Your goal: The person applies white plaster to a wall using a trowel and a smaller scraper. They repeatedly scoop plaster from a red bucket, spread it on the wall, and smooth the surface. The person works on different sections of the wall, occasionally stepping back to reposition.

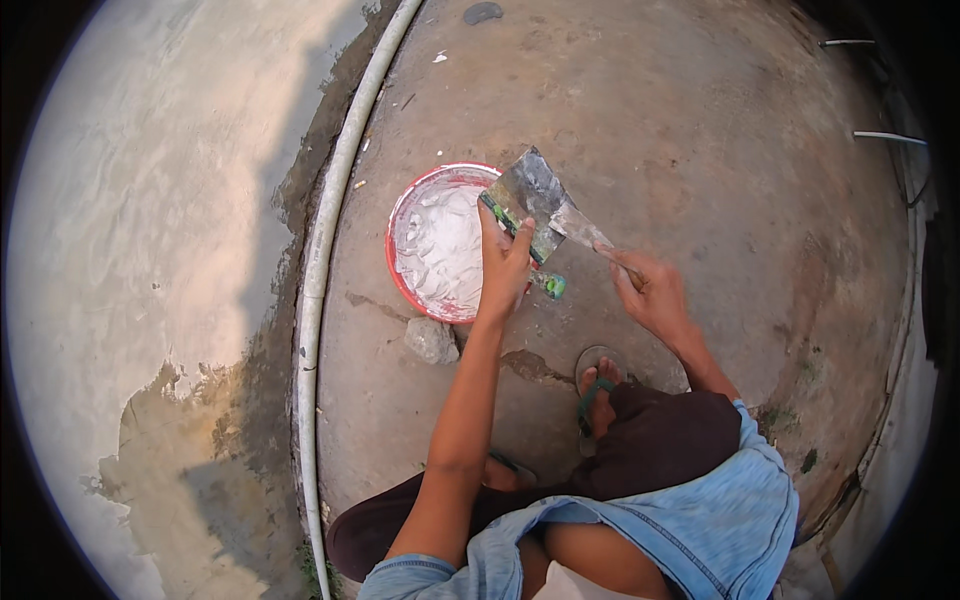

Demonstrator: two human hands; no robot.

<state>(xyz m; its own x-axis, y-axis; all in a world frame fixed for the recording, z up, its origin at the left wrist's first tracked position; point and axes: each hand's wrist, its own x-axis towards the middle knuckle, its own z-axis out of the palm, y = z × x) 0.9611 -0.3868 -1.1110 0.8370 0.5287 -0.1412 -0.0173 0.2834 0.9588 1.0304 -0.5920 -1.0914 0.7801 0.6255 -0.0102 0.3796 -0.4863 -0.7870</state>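
Note:
A red-rimmed bucket [393,262] full of white paste [440,250] stands on the ground in front of me. My left hand [507,262] is closed on a wide, flat plastering blade [532,190] with grey smears and a dark, green-marked edge, held over the bucket's right side. In my right hand [652,292] is the handle of a putty knife [578,225]. Its paste-smeared blade touches or nearly touches the lower right edge of the wide blade. A small green-and-clear piece [548,285] shows beside my left hand; I cannot tell what it belongs to.
A pale pipe [318,240] runs along the foot of the plastered wall [180,180] on my left. One stone [432,340] lies against the bucket's near side. My sandalled foot [598,390] rests on the concrete ground [720,200]. A flat grey stone [483,13] lies far ahead.

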